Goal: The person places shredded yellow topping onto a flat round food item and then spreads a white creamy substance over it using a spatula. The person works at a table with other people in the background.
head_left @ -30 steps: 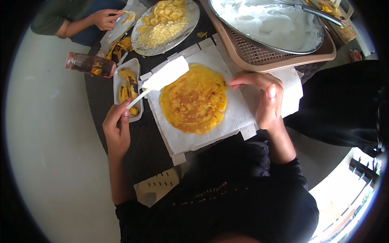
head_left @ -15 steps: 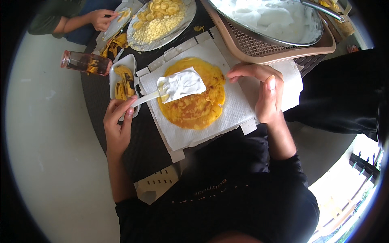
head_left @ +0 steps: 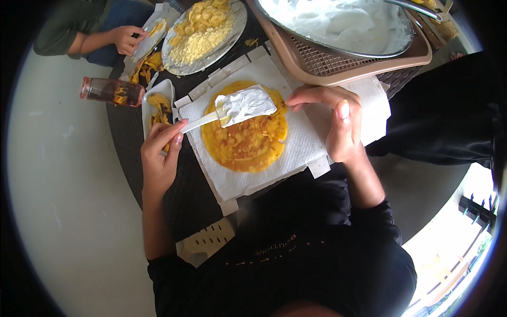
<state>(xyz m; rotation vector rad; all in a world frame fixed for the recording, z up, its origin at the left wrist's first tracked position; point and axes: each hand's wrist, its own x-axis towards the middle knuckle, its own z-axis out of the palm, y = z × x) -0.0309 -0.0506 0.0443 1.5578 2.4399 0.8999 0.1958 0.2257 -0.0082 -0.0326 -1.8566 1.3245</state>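
My left hand (head_left: 162, 150) is closed around the white handle of a spatula (head_left: 199, 122). Thick white cream (head_left: 247, 103) coats its broad blade, which lies over the upper part of a round, golden-brown pancake (head_left: 243, 145). Under the pancake is a sheet of white paper towel (head_left: 307, 138) on a cardboard piece. At the pancake's right edge, my right hand (head_left: 338, 119) is open, its fingers bent with the thumb apart. Its fingertips are beside or touching the rim; I cannot tell which.
A large bowl of white cream (head_left: 338, 26) rests in a brown plastic basket (head_left: 327, 79) at the far right. A plate (head_left: 240, 26) holds banana slices and crumbly yellow bits. Bananas lie in a white dish (head_left: 166, 87) near a glass bottle (head_left: 111, 91). Another person's hand (head_left: 128, 40) works upper left.
The spatula with its cream has slid a little to the right across the pancake, my left hand following. My right hand has stayed by the pancake's edge. The whole view has shifted slightly.
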